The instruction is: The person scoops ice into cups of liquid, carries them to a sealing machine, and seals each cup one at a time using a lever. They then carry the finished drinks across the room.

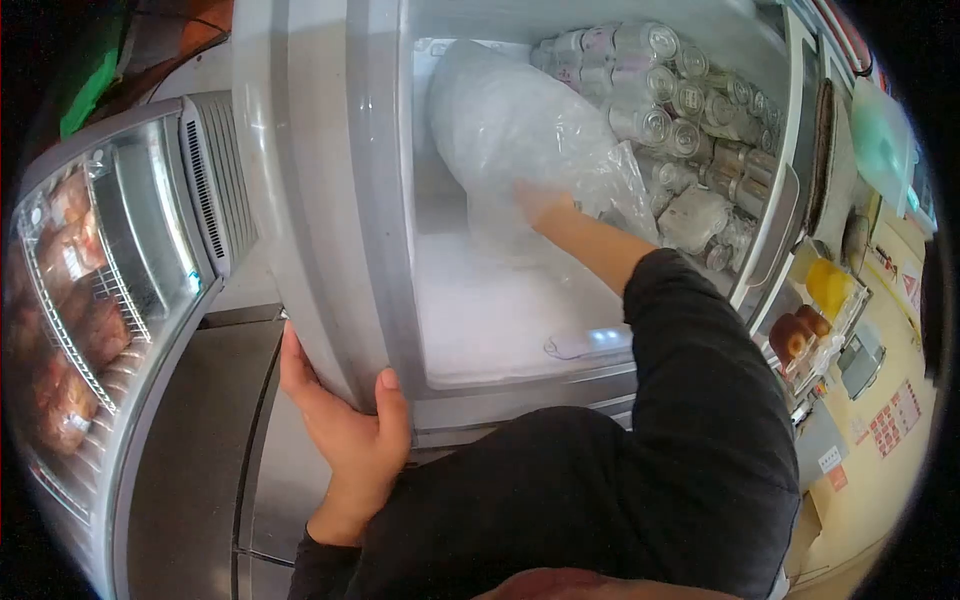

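Note:
My left hand (345, 430) holds the near edge of the grey fridge door (310, 200), its thumb and fingers on either side of that edge. Inside the white cabinet, my right hand (545, 205) reaches to a large clear plastic bag (500, 125) with whitish contents. The right fingers are blurred against the bag, so their grip cannot be made out. Stacked cans (640, 85) lie behind and to the right of the bag. The white cabinet floor (500, 320) shows below it.
A display case (160, 220) with packed meat (80, 330) stands at the left. On the right are a sliding glass door frame (775, 240), a tray with brown items and a yellow one (828, 287), and a wall with a red-printed sheet (894, 420).

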